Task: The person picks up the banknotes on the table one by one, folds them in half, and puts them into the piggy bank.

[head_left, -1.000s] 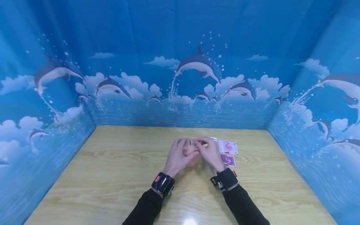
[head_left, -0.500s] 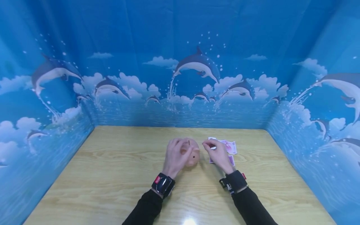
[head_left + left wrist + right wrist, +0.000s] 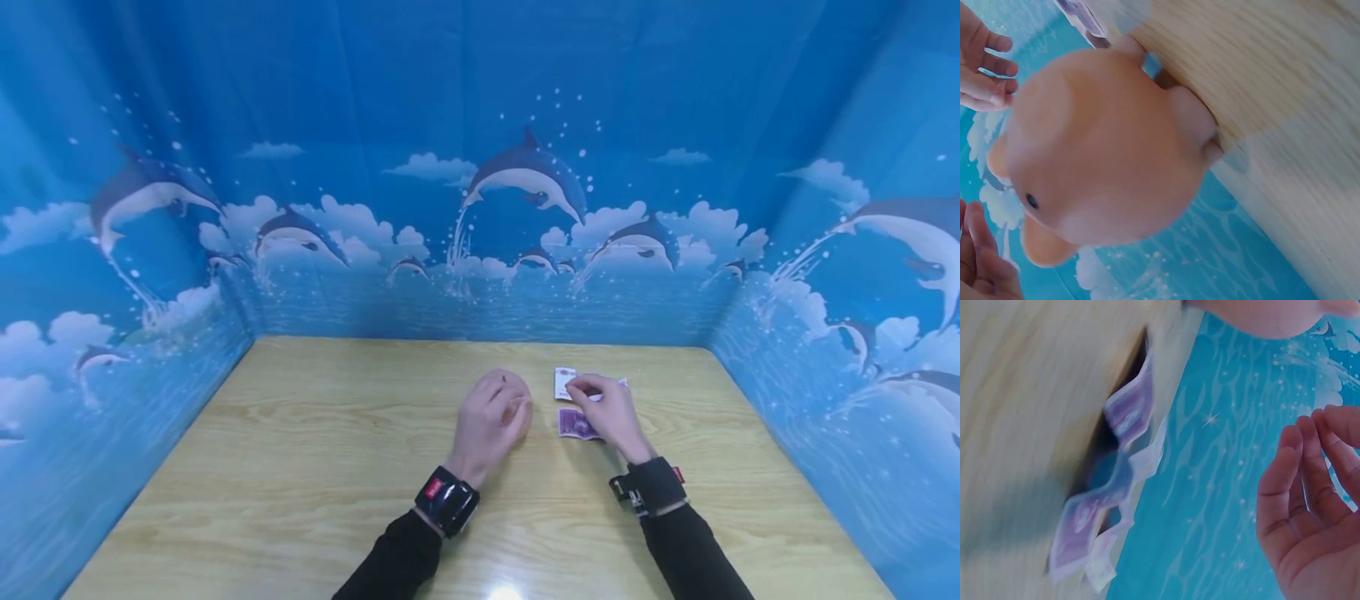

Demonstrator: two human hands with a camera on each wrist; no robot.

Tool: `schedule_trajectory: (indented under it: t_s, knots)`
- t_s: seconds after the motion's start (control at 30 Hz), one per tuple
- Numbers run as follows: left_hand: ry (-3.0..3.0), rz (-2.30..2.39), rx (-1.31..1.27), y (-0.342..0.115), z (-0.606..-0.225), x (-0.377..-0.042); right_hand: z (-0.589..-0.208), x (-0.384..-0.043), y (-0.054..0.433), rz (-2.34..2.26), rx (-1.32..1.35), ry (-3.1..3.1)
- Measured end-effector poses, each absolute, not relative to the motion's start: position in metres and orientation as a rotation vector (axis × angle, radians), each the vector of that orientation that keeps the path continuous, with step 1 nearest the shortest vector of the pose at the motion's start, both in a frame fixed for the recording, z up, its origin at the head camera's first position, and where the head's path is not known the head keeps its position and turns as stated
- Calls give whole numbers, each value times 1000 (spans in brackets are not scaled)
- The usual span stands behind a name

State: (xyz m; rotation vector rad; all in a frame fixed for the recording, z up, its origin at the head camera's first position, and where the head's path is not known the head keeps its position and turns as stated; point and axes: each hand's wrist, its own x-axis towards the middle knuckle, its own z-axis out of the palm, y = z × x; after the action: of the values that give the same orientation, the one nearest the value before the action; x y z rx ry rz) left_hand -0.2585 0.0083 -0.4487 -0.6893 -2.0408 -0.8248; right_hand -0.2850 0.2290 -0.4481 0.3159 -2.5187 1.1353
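A pinkish-orange piggy bank (image 3: pixel 519 385) stands near the middle of the table, partly hidden by my left hand (image 3: pixel 483 425) in the head view. Its rounded body (image 3: pixel 1110 150), ears and a dark eye fill much of the left wrist view. There, the left hand's bent fingers (image 3: pixel 988 256) appear beside an ear, with a gap between. My right hand (image 3: pixel 613 417) is over several banknotes, its fingertips together and nothing visible between them in the right wrist view. A whitish banknote (image 3: pixel 564 384) and a purple banknote (image 3: pixel 576 423) lie below; others are partly covered.
Creased banknotes (image 3: pixel 1079 528) stand up slightly from the table, right of the piggy bank. The wood-grain table (image 3: pixel 330 467) extends to both sides and toward me. A blue dolphin-print curtain (image 3: pixel 360 250) rises along its back and sides.
My right hand has left the top of the piggy bank and moved right, over the banknotes. The left hand has shifted slightly right and covers more of the bank.
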Motion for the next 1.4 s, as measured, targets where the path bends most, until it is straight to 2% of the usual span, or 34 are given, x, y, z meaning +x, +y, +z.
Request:
schedule_trajectory:
  t_s: [0.5, 0.8, 0.93, 1.17, 1.4]
  knots:
    - [-2220, -678, -809, 38, -454, -242, -453, -284, 278, 873, 361, -2806]
    - [-2438, -707, -957, 58, -456, -235, -453, -284, 285, 822, 453, -3038]
    - [-2564, -692, -926, 64, -457, -236, -455, -286, 283, 830, 497, -3061]
    - [-2728, -641, -903, 67, -462, -235, -457, -284, 283, 796, 379, -3164]
    - [-2765, -632, -853, 72, -461, -238, -460, -285, 282, 775, 383, -3154]
